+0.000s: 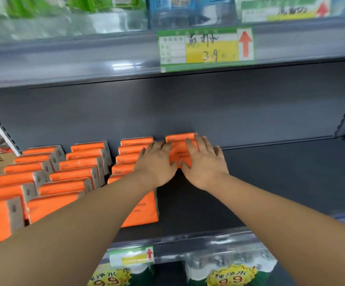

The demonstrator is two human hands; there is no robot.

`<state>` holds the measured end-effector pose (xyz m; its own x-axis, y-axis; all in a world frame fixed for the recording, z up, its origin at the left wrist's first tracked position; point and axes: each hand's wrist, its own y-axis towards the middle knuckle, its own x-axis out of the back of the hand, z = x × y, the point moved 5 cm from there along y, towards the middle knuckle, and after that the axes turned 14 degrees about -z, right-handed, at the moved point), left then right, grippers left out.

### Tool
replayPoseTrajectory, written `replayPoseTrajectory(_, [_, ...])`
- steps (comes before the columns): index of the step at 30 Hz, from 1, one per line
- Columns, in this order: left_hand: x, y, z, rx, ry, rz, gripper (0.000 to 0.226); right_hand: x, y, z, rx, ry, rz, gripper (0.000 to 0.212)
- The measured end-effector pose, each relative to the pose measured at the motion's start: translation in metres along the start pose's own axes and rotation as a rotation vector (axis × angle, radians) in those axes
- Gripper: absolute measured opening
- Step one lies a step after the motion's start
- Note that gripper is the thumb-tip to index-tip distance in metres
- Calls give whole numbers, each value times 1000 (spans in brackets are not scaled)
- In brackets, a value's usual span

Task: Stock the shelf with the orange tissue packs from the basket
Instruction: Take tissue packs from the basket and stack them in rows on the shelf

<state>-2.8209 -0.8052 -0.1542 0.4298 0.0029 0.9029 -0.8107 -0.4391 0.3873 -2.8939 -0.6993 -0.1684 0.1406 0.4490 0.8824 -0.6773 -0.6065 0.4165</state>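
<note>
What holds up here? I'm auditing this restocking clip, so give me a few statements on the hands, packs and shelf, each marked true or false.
1. The left hand and the right hand both lie on one orange tissue pack at the back of the shelf. True.
2. Orange packs fill the shelf to the right of the hands. False: that part is bare, and the rows of packs stand to the left.
3. The price tag above the hands shows a red arrow pointing up. True.
4. A basket stands on the shelf. False: no basket is in view.
</note>
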Motion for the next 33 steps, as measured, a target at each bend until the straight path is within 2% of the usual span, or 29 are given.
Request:
replayPoseTrajectory(5, [20,-39,-5,-41,103,-1,65,14,-30,18,-7,-43,33,70])
replayPoseTrajectory(12, [45,-103,10,-46,179,-23,66,27,-83,51,82,-77,64,70])
replayPoseTrajectory(21, [63,-197,30,49,166,-9,70,33,-157,100,159,-53,124,71])
replayPoseTrajectory(33, [56,-326,58,65,146,83,71,12,-274,134,263,42,270,71])
